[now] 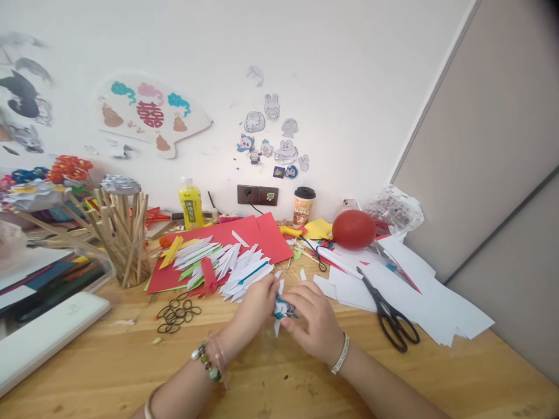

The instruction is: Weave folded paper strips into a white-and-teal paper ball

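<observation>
Between my two hands, above the wooden table's front part, is a small folded-paper piece (283,308) in white and blue, with pointed strips sticking out. My left hand (261,299) is closed round its left side, its fingertips partly hidden. From the right, the curled fingers and thumb of my right hand (312,314) pinch it. Just beyond my left hand lies a heap of folded paper strips (244,270), mostly white with some green, yellow and red. Several black rubber bands (177,314) lie loose to the left of my left forearm.
Black scissors (388,314) rest on white paper sheets (441,291) at the right. A red balloon (353,229), a lidded cup (304,206) and a yellow-labelled bottle (191,203) stand near the wall. A container of wooden sticks (126,244) and a long white case (52,337) are at the left.
</observation>
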The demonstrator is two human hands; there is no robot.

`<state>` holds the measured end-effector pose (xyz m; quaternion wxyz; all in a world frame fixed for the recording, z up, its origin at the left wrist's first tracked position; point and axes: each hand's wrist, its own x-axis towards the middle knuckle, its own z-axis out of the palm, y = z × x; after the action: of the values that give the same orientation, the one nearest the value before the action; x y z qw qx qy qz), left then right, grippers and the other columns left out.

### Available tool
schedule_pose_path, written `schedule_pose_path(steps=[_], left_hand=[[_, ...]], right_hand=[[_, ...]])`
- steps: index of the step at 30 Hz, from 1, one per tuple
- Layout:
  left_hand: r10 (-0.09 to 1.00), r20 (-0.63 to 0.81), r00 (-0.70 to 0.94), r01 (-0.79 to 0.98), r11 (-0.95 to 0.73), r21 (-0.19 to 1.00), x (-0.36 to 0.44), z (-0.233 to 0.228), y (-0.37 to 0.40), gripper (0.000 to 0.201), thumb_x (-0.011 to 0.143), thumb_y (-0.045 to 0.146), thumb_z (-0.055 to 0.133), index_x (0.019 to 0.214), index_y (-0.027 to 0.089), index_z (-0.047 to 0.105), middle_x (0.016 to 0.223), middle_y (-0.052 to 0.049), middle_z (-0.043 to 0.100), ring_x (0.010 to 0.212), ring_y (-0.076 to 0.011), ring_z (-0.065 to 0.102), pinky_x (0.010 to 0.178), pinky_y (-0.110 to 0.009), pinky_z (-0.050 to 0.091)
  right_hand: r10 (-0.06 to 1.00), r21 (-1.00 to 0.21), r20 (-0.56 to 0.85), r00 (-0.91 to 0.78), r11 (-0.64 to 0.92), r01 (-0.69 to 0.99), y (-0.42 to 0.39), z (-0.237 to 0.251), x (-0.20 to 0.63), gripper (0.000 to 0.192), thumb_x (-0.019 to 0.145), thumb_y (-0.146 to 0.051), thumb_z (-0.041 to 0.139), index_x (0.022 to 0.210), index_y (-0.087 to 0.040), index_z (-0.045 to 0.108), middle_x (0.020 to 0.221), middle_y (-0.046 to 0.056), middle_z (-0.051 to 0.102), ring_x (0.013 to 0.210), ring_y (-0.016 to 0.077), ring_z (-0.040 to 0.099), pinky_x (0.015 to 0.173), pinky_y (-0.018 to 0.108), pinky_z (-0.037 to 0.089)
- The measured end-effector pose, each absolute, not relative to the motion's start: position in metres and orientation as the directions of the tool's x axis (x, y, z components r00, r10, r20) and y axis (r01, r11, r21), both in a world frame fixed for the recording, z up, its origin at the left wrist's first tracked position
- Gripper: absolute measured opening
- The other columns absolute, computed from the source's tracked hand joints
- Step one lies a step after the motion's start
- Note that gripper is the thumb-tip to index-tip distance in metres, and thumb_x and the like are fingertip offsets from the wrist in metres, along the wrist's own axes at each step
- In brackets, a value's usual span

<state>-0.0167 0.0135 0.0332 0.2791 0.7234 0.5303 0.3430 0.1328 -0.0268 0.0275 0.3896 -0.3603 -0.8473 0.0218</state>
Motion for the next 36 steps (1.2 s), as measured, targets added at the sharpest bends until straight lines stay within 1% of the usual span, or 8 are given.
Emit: schedule_pose_path(steps=[2, 4, 9, 18, 23, 27, 30, 36], left_hand=[[0.949, 0.255, 0.185, 0.533, -0.315, 0.786, -0.019, 0.033, 0.014, 0.022, 0.08, 0.031, 0.033, 0.062, 0.02, 0.04, 0.059, 0.003, 0.045, 0.058, -0.0144, 0.043, 0.056, -0.025, 0.035], [0.941, 0.295, 0.168, 0.488, -0.339, 0.804, -0.021, 0.033, 0.015, 0.024, 0.081, 0.034, 0.033, 0.063, 0.02, 0.04, 0.058, 0.003, 0.044, 0.057, -0.014, 0.043, 0.055, -0.024, 0.035], [0.941, 0.33, 0.079, 0.458, -0.328, 0.826, -0.022, 0.032, 0.015, 0.024, 0.081, 0.035, 0.035, 0.065, 0.019, 0.044, 0.062, 0.002, 0.05, 0.06, -0.0142, 0.047, 0.058, -0.024, 0.038], [0.93, 0.367, -0.033, 0.446, -0.315, 0.838, -0.018, 0.029, 0.01, 0.025, 0.082, 0.037, 0.035, 0.07, 0.019, 0.047, 0.063, 0.002, 0.051, 0.06, -0.0144, 0.047, 0.057, -0.024, 0.038], [0.932, 0.352, -0.087, 0.408, -0.289, 0.866, -0.014, 0.031, 0.003, 0.027, 0.082, 0.039, 0.036, 0.066, 0.02, 0.045, 0.06, 0.003, 0.047, 0.057, -0.0141, 0.045, 0.054, -0.023, 0.036], [0.926, 0.352, -0.135, 0.382, -0.279, 0.881, -0.011, 0.032, -0.001, 0.026, 0.081, 0.039, 0.037, 0.065, 0.02, 0.044, 0.059, 0.003, 0.047, 0.057, -0.014, 0.044, 0.054, -0.023, 0.037], [0.922, 0.366, -0.128, 0.353, -0.303, 0.885, -0.011, 0.032, -0.002, 0.025, 0.081, 0.039, 0.038, 0.067, 0.02, 0.045, 0.061, 0.003, 0.048, 0.058, -0.0141, 0.045, 0.055, -0.023, 0.037], [0.917, 0.386, -0.098, 0.294, -0.344, 0.892, -0.009, 0.031, -0.005, 0.024, 0.081, 0.037, 0.04, 0.066, 0.019, 0.047, 0.06, 0.003, 0.047, 0.058, -0.0134, 0.045, 0.054, -0.022, 0.038]], right_hand=[[0.643, -0.37, 0.679, -0.354, 0.716, 0.592, -0.024, 0.031, 0.137, 0.027, 0.085, -0.031, 0.043, 0.105, -0.018, 0.054, 0.098, 0.008, 0.058, 0.094, 0.022, 0.048, 0.083, 0.039, 0.039], [0.658, -0.386, 0.682, -0.32, 0.695, 0.607, -0.02, 0.032, 0.14, 0.032, 0.084, -0.033, 0.045, 0.112, -0.019, 0.051, 0.106, 0.009, 0.057, 0.1, 0.0228, 0.046, 0.087, 0.041, 0.039], [0.615, -0.256, 0.619, -0.488, 0.746, 0.615, -0.018, 0.027, 0.137, 0.059, 0.079, -0.044, 0.052, 0.128, -0.016, 0.038, 0.122, 0.011, 0.049, 0.113, 0.0258, 0.039, 0.096, 0.045, 0.034], [0.658, -0.194, 0.602, -0.452, 0.67, 0.717, -0.024, 0.022, 0.131, 0.065, 0.083, -0.046, 0.044, 0.136, -0.013, 0.025, 0.133, 0.013, 0.038, 0.12, 0.0273, 0.031, 0.098, 0.048, 0.032], [0.66, -0.129, 0.599, -0.454, 0.639, 0.759, -0.025, 0.018, 0.128, 0.07, 0.082, -0.049, 0.044, 0.137, -0.012, 0.021, 0.14, 0.013, 0.027, 0.124, 0.0294, 0.025, 0.101, 0.051, 0.027], [0.664, -0.113, 0.599, -0.448, 0.624, 0.773, -0.029, 0.018, 0.124, 0.075, 0.081, -0.05, 0.044, 0.138, -0.009, 0.017, 0.141, 0.014, 0.023, 0.125, 0.0301, 0.022, 0.101, 0.049, 0.027], [0.661, -0.121, 0.608, -0.439, 0.624, 0.772, -0.03, 0.02, 0.125, 0.071, 0.082, -0.049, 0.043, 0.137, -0.01, 0.019, 0.14, 0.014, 0.026, 0.125, 0.0296, 0.023, 0.1, 0.049, 0.027], [0.616, -0.111, 0.682, -0.393, 0.619, 0.778, -0.028, 0.021, 0.129, 0.053, 0.085, -0.037, 0.044, 0.132, -0.014, 0.032, 0.135, 0.013, 0.035, 0.12, 0.0275, 0.03, 0.098, 0.048, 0.031]])
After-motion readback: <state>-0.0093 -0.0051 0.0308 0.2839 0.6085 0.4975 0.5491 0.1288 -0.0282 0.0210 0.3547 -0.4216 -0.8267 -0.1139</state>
